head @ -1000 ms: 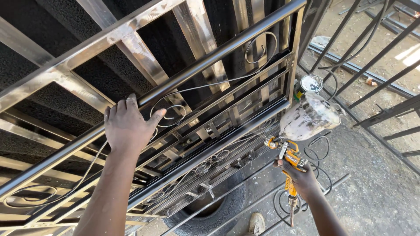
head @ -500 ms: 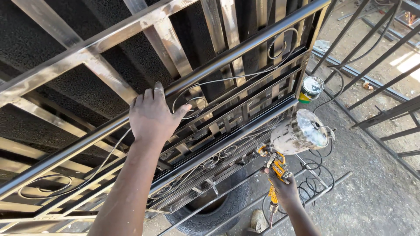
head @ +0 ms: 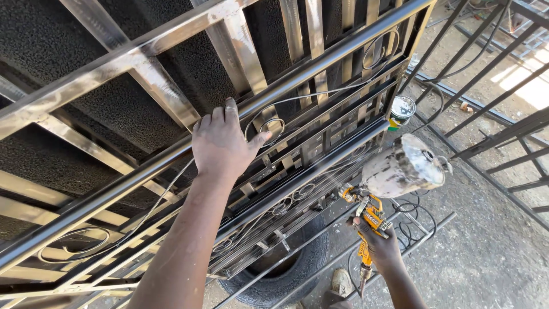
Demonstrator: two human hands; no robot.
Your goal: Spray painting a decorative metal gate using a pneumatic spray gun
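While the head camera looks down, the left hand (head: 224, 143) lies flat with fingers spread on the big metal gate of grey bars and thin curly wire shapes (head: 143, 63), pressing on its long round black bar (head: 320, 63), likely to keep the leaning gate steady. The right hand (head: 382, 247), low on the right, is closed around the orange and yellow handle of a spray gun with a dusty round metal cup on top (head: 400, 170). Its nose points left at the lower bars. The bars look shiny and smooth. An old black rubber tyre (head: 286, 274) sits under the gate. A small round open tin (head: 402, 110) stands farther away on the rough grey ground (head: 486, 257).
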